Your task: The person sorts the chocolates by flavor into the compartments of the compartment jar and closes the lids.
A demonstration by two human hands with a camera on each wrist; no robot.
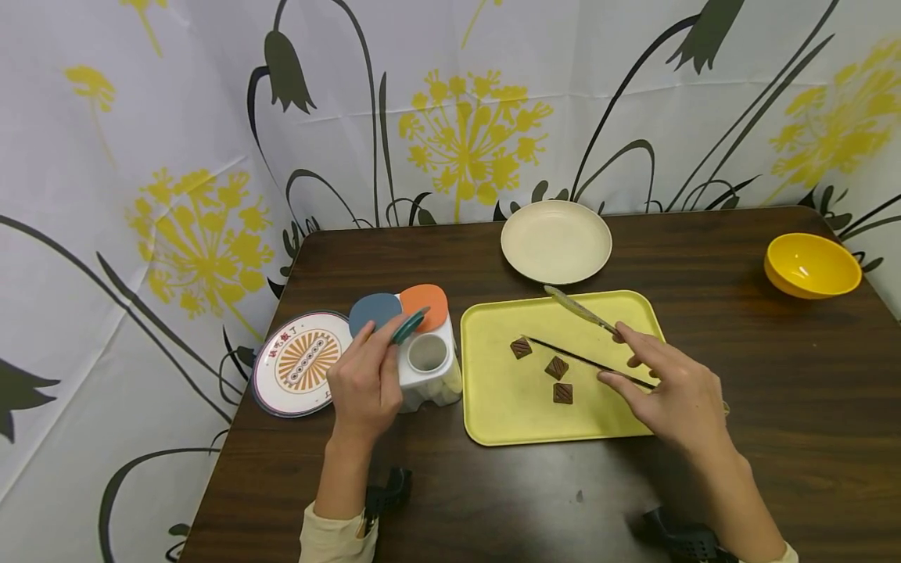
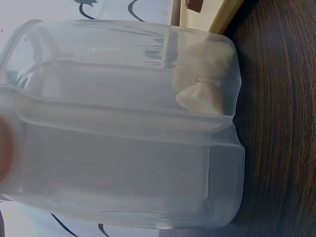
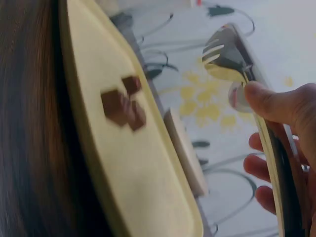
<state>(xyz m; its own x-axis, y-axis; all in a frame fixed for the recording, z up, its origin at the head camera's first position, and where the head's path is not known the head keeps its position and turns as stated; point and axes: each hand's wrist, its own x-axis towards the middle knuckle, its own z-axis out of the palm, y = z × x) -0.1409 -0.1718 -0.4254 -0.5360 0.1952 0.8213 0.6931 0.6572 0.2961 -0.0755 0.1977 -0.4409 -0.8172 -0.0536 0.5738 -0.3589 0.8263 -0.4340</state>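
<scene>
My left hand point(image 1: 367, 383) holds a round teal lid point(image 1: 411, 325), tilted up beside the uncovered round opening of a clear-walled, white-topped storage container point(image 1: 446, 344). A blue lid point(image 1: 375, 310) and an orange lid point(image 1: 425, 303) cover other compartments. Through its wall, pale bow-shaped pieces point(image 2: 202, 79) show at the bottom. My right hand point(image 1: 676, 391) grips metal tongs point(image 1: 580, 311), their arms spread apart over the yellow tray point(image 1: 493, 414). On the tray lie three brown chocolate-like squares point(image 1: 557, 367); one tong tip reaches near the far-left square. Nothing sits between the tong tips point(image 3: 224, 54).
A patterned plate point(image 1: 271, 383) lies left of the container, partly behind my left hand. Behind the tray stands a cream plate point(image 1: 556, 242). A yellow bowl point(image 1: 812, 266) is at the far right of the dark wooden table point(image 1: 493, 500). A printed cloth hangs behind.
</scene>
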